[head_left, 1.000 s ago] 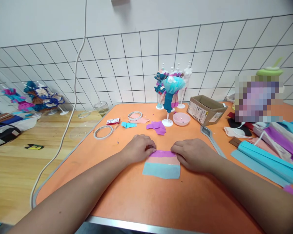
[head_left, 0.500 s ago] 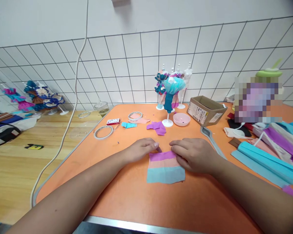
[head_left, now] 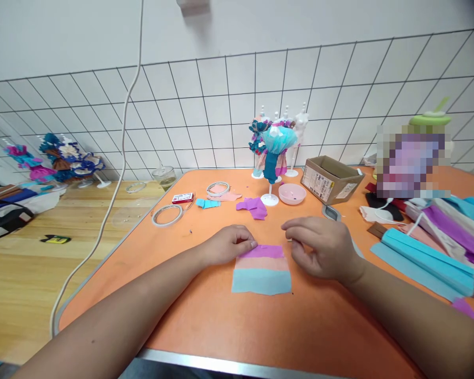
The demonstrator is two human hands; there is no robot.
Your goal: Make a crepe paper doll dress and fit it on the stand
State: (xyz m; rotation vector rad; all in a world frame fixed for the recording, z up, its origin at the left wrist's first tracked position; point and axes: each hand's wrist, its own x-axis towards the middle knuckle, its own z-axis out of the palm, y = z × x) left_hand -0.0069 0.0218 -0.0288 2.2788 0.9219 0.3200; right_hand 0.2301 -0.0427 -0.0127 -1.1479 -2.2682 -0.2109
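A small piece of layered crepe paper (head_left: 262, 268), striped purple, pink and light blue, lies flat on the orange table (head_left: 205, 321). My left hand (head_left: 229, 245) rests at its top left corner, fingers closed with the tips pressed on the purple edge. My right hand (head_left: 319, 247) hovers just right of the paper and off it. Its fingers are loosely curled and apart, the index finger points left, and I see nothing in them.
Behind the hands lie purple scraps (head_left: 255, 206), a blue scrap (head_left: 207, 202), two tape rolls (head_left: 166, 214) (head_left: 218, 188), a small red box (head_left: 183, 198) and a pink bowl (head_left: 293, 193). Paper-dressed mannequin stands (head_left: 274, 152) and a cardboard box (head_left: 332, 179) stand farther back. Folded crepe paper (head_left: 426, 258) fills the right.
My right hand has lifted off the paper's top right corner and drawn slightly right. The paper shifted a little and lies flat again; my left hand stays at its corner.
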